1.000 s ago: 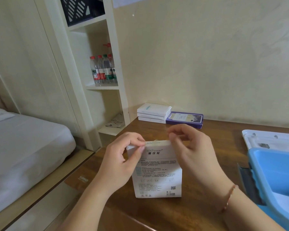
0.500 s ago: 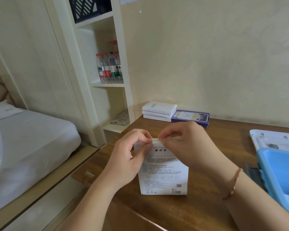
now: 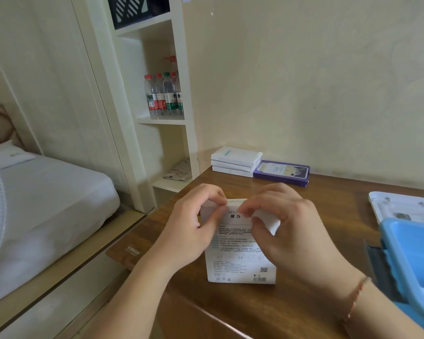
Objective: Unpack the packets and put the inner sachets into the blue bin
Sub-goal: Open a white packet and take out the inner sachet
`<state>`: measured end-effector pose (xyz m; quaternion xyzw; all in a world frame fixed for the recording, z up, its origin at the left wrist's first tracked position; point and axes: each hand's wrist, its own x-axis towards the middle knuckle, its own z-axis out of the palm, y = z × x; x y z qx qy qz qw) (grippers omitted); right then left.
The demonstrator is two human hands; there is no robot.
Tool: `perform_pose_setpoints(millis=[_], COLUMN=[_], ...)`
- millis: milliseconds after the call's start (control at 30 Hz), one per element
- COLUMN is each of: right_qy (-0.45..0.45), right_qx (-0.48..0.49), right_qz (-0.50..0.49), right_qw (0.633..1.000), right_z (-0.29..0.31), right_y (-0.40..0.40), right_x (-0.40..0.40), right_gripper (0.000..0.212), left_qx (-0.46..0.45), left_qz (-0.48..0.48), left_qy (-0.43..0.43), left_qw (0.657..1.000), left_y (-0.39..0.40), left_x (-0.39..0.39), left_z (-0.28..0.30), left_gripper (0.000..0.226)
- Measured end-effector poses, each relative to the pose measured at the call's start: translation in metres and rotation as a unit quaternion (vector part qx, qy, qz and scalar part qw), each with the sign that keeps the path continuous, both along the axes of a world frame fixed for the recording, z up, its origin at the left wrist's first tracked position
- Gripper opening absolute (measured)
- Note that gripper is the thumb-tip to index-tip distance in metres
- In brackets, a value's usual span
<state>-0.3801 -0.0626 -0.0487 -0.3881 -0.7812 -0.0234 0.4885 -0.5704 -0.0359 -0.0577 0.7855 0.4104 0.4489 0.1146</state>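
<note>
**Both hands work the top seal of a white packet**

Pale walls, a white shelf unit and a wooden tabletop [image 3: 304, 302] frame the scene as we pinch open a white printed packet [image 3: 240, 255]. It stands upright on the tabletop, its lower edge resting on the wood, near the table's front edge. Our left hand [image 3: 194, 231] grips the packet's upper left corner, fingers [image 3: 216, 211] closed narrow on the flap; our right hand [image 3: 291, 231] grips the upper right, thumb and forefinger shut tight on the top strip, which curls away at that side. We judge the packet light and thin, a stiffish film or coated paper that bends rather than breaks, and probably slick, so the hold belongs right at the top seal, the two hands close together and pulling apart. No inner sachet shows yet. The blue bin [image 3: 411, 255] sits to the right of the packet, well apart, with a white lid or tray [image 3: 402, 204] behind it. Beyond the packet, against the wall, lie a stack of white boxes [image 3: 235, 160] and a purple box [image 3: 282, 172] touching it.

Against the frame half a second earlier, our hands have drawn closer over the packet's top, and the right corner now folds outward where it lay flat. The packet itself has not left its spot.
</note>
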Motion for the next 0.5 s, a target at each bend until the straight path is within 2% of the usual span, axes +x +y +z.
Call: perform_pose_setpoints(millis=[133, 267, 367, 500], right_qy=[0.091, 0.091, 0.138, 0.167], right_qx=[0.001, 0.018, 0.036, 0.037], right_qz=[0.031, 0.006, 0.005, 0.034], right_qw=[0.995, 0.996, 0.99, 0.985], right_z=[-0.015, -0.022, -0.021, -0.021], right_y=[-0.001, 0.005, 0.009, 0.011], right_x=[0.002, -0.005, -0.011, -0.012], right_gripper=[0.034, 0.025, 0.018, 0.023], left_qx=[0.007, 0.015, 0.008, 0.007], left_qz=[-0.028, -0.034, -0.028, -0.037], left_qy=[-0.001, -0.007, -0.003, -0.008], left_qw=[1.0, 0.999, 1.0, 0.999], left_y=[-0.001, 0.0, 0.001, 0.002], left_x=[0.002, 0.002, 0.002, 0.002], left_z=[0.002, 0.0, -0.002, -0.003], left_gripper=[0.014, 0.019, 0.02, 0.023])
